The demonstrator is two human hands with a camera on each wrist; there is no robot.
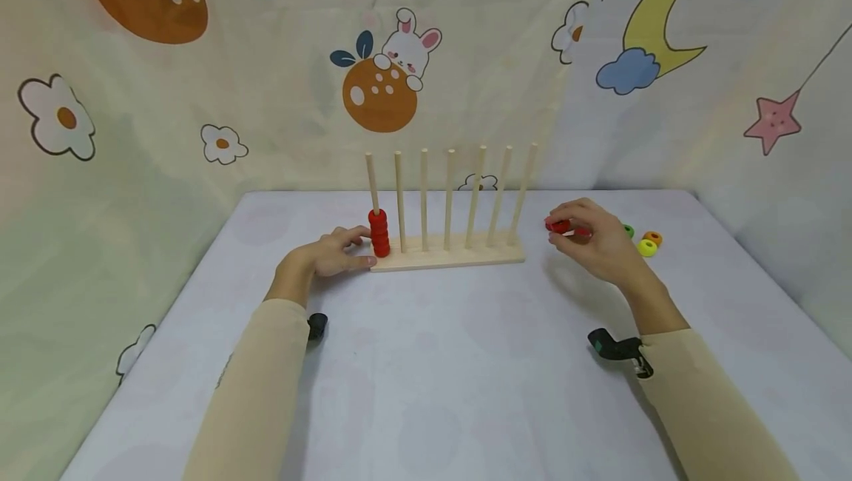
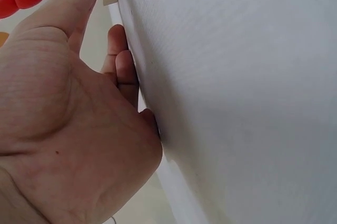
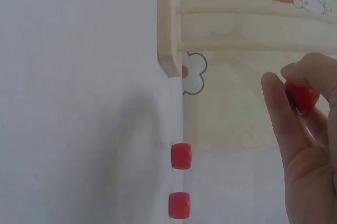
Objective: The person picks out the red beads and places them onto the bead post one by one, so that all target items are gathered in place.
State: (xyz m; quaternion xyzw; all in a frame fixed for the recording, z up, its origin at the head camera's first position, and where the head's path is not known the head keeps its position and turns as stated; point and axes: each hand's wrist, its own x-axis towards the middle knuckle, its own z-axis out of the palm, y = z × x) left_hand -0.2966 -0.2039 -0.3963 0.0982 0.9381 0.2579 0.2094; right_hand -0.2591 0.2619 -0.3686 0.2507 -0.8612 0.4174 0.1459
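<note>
A wooden peg stand (image 1: 446, 255) with a row of upright rods stands on the table. Several red beads (image 1: 379, 233) are stacked on its leftmost rod. My left hand (image 1: 329, 253) holds the left end of the base, thumb at the front corner and forefinger near the bead stack. In the left wrist view, its other fingers (image 2: 126, 69) rest low by the tabletop. Raised right of the stand, my right hand (image 1: 595, 240) pinches a red bead (image 3: 303, 97) between thumb and fingers. Two more red beads (image 3: 181, 156) lie below it on the table.
Behind the right hand lie a green bead (image 1: 629, 231), an orange bead (image 1: 653, 237) and a yellow bead (image 1: 647, 247). A patterned cloth (image 1: 286, 96) hangs behind the white-covered table (image 1: 433, 377).
</note>
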